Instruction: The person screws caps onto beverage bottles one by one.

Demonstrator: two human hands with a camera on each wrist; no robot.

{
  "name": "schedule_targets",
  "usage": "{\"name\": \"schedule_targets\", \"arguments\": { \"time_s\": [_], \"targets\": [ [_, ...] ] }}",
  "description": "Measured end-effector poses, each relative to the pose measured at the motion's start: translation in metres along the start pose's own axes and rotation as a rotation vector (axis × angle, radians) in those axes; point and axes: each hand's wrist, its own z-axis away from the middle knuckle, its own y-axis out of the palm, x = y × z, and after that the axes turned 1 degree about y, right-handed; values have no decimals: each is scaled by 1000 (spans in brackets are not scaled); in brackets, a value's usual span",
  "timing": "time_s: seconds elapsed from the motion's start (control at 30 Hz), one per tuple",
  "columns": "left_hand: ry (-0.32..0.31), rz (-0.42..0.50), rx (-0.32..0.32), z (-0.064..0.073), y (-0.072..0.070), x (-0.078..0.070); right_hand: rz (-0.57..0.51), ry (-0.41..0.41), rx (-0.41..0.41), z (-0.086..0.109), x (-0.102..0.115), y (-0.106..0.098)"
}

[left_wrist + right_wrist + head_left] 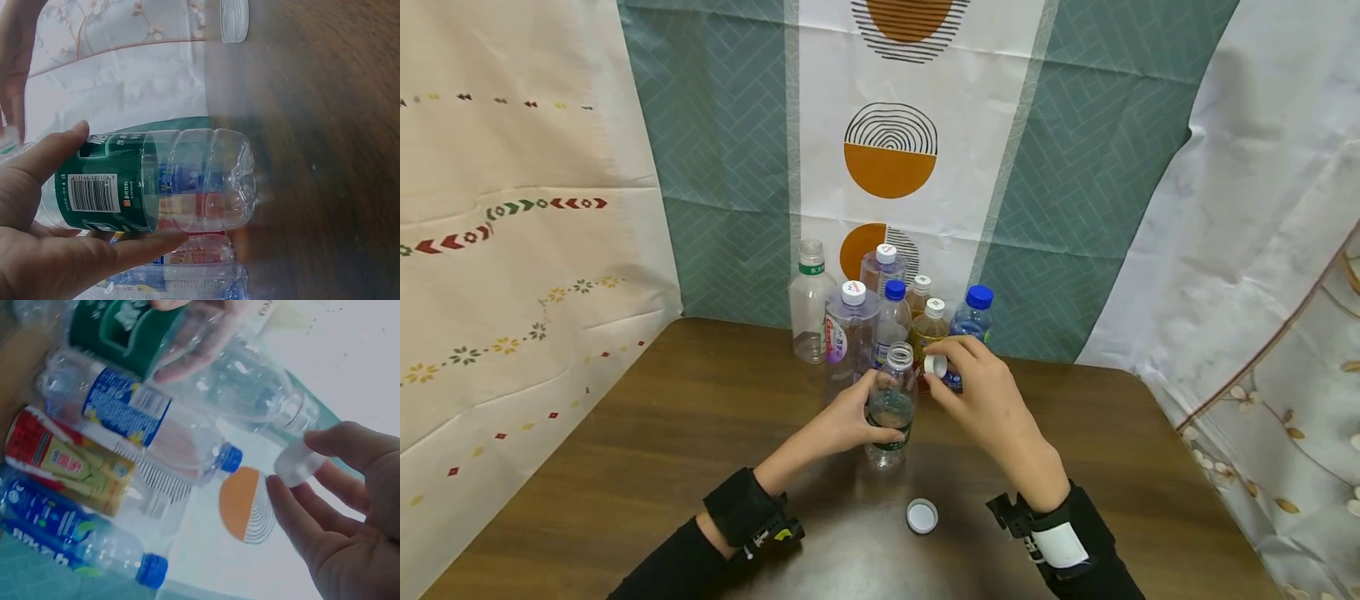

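Note:
My left hand (847, 417) grips a clear plastic bottle (891, 408) round its middle, thumb across the front. In the left wrist view the bottle's green label (106, 181) with a barcode shows. Its mouth is uncapped, and the bottle looks nearly upright over the table. Just right of that mouth, my right hand (1000, 412) pinches a small white bottle cap (935, 365) between thumb and fingertips. The right wrist view shows this cap (297, 464) apart from the bottle neck. A larger white cap (922, 516) lies on the table in front of the bottle.
Behind the hands several bottles stand grouped on the wooden table (700, 417): an uncapped clear bottle (808, 312), a large white-capped one (852, 333), blue-capped ones, including one at the right (973, 312), and amber ones (931, 325). Patterned cloths hang behind and beside the table.

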Motion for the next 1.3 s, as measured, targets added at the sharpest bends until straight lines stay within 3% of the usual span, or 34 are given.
{"name": "schedule_targets", "arguments": {
  "time_s": [0.23,0.47,0.83,1.3],
  "targets": [
    [22,16,-6,-1,-2,5,-126,-69,-109,-12,12,4],
    [24,19,-5,1,-2,6,-180,-116,-184,-25,15,14],
    [26,28,3,-1,-1,3,-214,-124,-159,-34,7,28],
    [10,33,5,0,-2,2,-261,-46,-140,-33,5,31]
  ]
}}
